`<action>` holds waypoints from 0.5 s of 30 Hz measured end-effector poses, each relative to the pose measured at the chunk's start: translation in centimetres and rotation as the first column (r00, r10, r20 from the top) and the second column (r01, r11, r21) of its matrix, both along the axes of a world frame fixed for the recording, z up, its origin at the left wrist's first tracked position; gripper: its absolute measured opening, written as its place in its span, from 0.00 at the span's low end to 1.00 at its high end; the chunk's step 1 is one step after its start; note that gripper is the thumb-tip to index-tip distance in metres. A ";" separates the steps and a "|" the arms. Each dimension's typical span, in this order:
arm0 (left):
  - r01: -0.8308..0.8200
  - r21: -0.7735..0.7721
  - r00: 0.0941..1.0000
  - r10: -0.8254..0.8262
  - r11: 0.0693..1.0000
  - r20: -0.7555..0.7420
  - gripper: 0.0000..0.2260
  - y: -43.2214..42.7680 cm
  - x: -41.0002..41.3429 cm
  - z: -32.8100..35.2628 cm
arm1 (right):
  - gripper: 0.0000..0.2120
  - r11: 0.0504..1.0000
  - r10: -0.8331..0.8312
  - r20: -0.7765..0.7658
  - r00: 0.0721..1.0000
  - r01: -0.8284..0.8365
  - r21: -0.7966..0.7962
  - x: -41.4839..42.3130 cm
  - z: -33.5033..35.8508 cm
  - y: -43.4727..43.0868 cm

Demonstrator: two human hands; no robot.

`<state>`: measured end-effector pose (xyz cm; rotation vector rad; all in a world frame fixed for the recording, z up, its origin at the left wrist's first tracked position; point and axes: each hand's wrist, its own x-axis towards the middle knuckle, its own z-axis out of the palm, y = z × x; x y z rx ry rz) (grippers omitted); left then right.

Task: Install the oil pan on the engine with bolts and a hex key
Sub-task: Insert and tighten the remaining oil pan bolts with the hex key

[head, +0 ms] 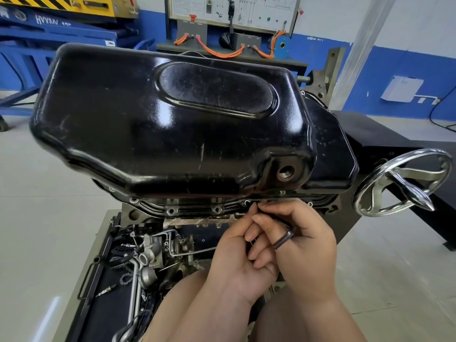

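The glossy black oil pan (172,124) sits on the upturned engine (197,222), its flange (192,209) facing me. Several bolts sit in the flange holes, such as one bolt (217,209) at the front centre. Both my hands meet at a flange hole just right of centre. My right hand (303,243), with a dark ring on one finger, curls its fingers round a dark hex key (271,215) whose tip points at that hole. My left hand (234,255) lies against it from the left, its fingertips pinching the key's end at the hole. The bolt there is hidden.
A chrome handwheel (404,181) of the engine stand juts out at the right. Below the engine a black tray (108,304) holds loose metal parts and pipes (148,257). A threaded drain hole (286,172) opens in the pan's side. A blue lift and a training board stand behind.
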<state>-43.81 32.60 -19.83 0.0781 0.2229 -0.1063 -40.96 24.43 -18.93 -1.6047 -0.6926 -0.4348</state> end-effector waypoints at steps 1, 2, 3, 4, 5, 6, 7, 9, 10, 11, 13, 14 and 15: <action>-0.005 -0.008 1.000 0.005 1.000 -0.006 0.10 0.0 0.0 0.0 | 0.14 0.999 0.002 0.040 0.999 -0.001 -0.038 -0.1 0.0 -0.1; -0.011 -0.005 1.000 0.011 1.000 -0.005 0.11 0.0 0.0 -0.1 | 0.18 0.997 0.009 0.080 0.997 -0.003 -0.082 -0.1 -0.1 -0.3; -0.014 0.007 1.000 0.014 1.000 -0.001 0.11 0.0 0.0 -0.1 | 0.19 0.994 0.029 0.096 0.995 -0.019 -0.105 -0.1 -0.1 -0.5; -0.014 0.021 1.000 0.014 1.000 0.001 0.12 0.0 0.1 -0.1 | 0.19 0.993 0.047 0.095 0.994 -0.036 -0.112 -0.2 0.0 -0.6; -0.010 0.034 1.000 0.010 0.999 0.002 0.12 0.0 0.1 0.0 | 0.18 0.994 0.062 0.093 0.994 -0.052 -0.100 -0.2 0.0 -0.6; -0.006 0.043 1.000 0.006 0.999 0.002 0.12 0.0 0.1 0.0 | 0.17 0.995 0.072 0.089 0.993 -0.065 -0.075 -0.2 0.1 -0.6; -0.001 0.046 1.000 0.001 0.999 0.002 0.12 0.0 0.2 0.0 | 0.16 0.997 0.064 0.087 0.994 -0.060 -0.052 -0.1 0.1 -0.5; 0.005 0.031 1.000 -0.005 0.999 0.010 0.11 0.1 0.2 -0.1 | 0.12 0.999 0.011 0.107 0.994 -0.007 -0.038 -0.1 0.0 -0.3; 0.010 0.020 1.000 -0.010 1.000 0.016 0.10 0.1 0.2 -0.1 | 0.13 0.999 -0.024 0.082 0.996 0.027 -0.037 0.1 -0.3 -0.2; 0.013 0.010 1.000 -0.013 1.000 0.019 0.08 0.1 0.1 -0.2 | 0.14 0.999 -0.041 0.015 0.999 0.042 -0.024 0.1 -0.5 -0.1; 0.012 0.004 1.000 -0.013 1.000 0.024 0.06 0.2 0.1 -0.2 | 0.10 0.999 -0.044 -0.095 0.995 0.044 -0.002 0.2 -0.8 0.1; 0.012 -0.002 1.000 -0.012 1.000 0.026 0.06 0.2 0.1 -0.1 | 0.10 0.999 -0.048 -0.081 0.996 0.047 -0.011 0.2 -0.7 0.1; 0.005 -0.004 1.000 -0.005 1.000 0.021 0.06 0.2 0.1 0.0 | 0.11 0.998 -0.056 -0.035 0.998 0.055 -0.030 0.2 -0.6 0.1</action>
